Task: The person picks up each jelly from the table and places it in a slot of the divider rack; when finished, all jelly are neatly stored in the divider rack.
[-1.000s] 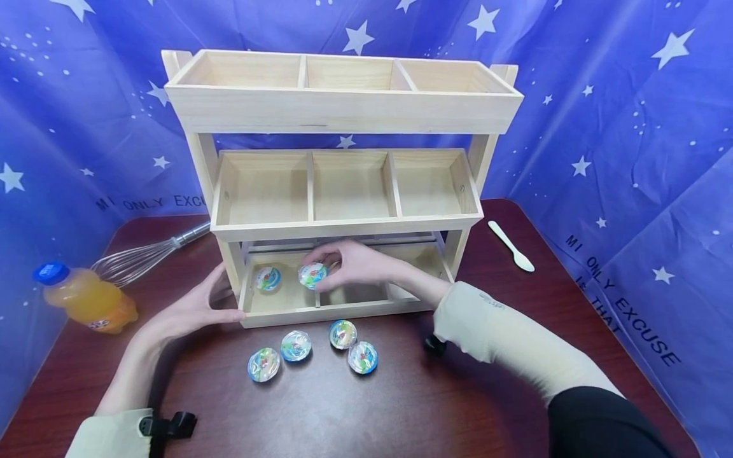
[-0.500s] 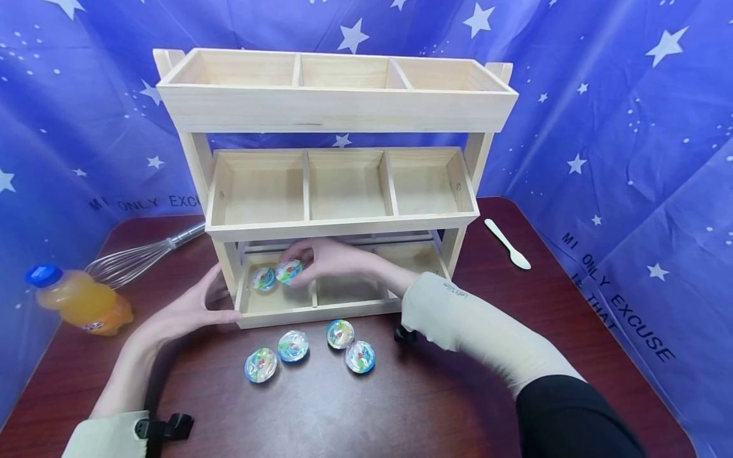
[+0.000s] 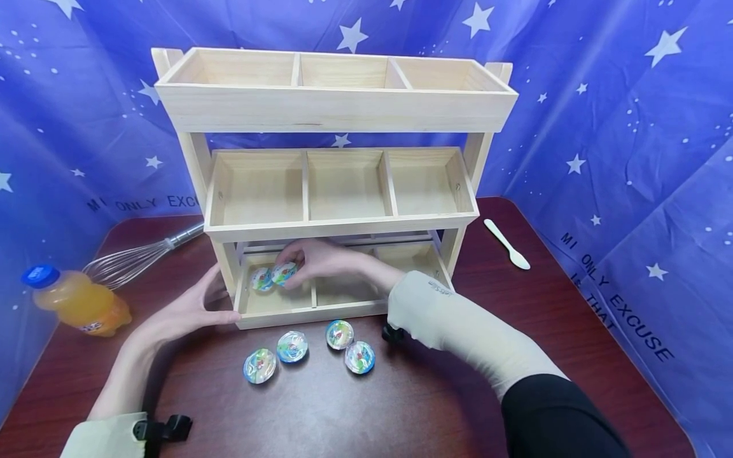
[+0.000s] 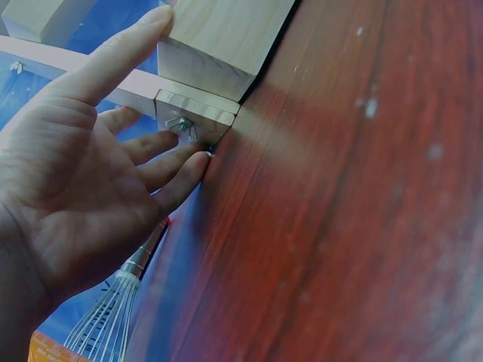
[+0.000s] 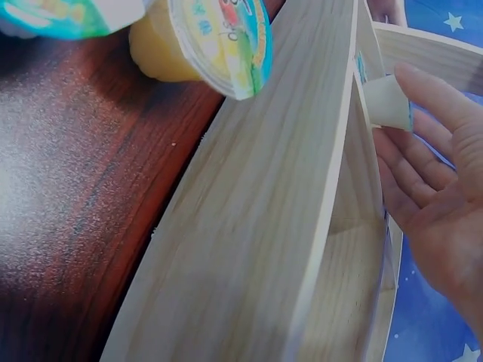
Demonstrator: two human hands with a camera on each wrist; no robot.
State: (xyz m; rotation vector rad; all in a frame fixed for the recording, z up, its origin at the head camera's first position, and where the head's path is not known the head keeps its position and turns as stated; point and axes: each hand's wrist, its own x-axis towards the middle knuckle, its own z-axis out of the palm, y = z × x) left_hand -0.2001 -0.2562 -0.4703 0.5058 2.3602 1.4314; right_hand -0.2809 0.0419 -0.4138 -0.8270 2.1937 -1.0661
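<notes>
My right hand [image 3: 317, 257] pinches a jelly cup [image 3: 283, 273] inside the bottom tier of a wooden rack [image 3: 338, 111], in the left compartment. Another jelly cup [image 3: 261, 279] sits in that compartment, just left of the held one. In the right wrist view the held jelly cup [image 5: 389, 103] is between thumb and fingers, its lid turned away. My left hand [image 3: 186, 312] is at the rack's lower left corner, thumb touching the front edge. The left wrist view shows its fingers [image 4: 177, 170] extended beside the rack's foot, loosely spread.
Several jelly cups [image 3: 292, 346] lie on the dark red table [image 3: 321, 413] before the rack. A whisk [image 3: 134, 257] and an orange drink bottle [image 3: 80, 302] are at left, a white spoon [image 3: 506, 244] at right. Starry blue cloth [image 3: 618, 127] surrounds the table.
My right hand has moved left with the jelly cup, from the divider into the left compartment beside the other cup. My left hand stays at the corner; the view shifts slightly.
</notes>
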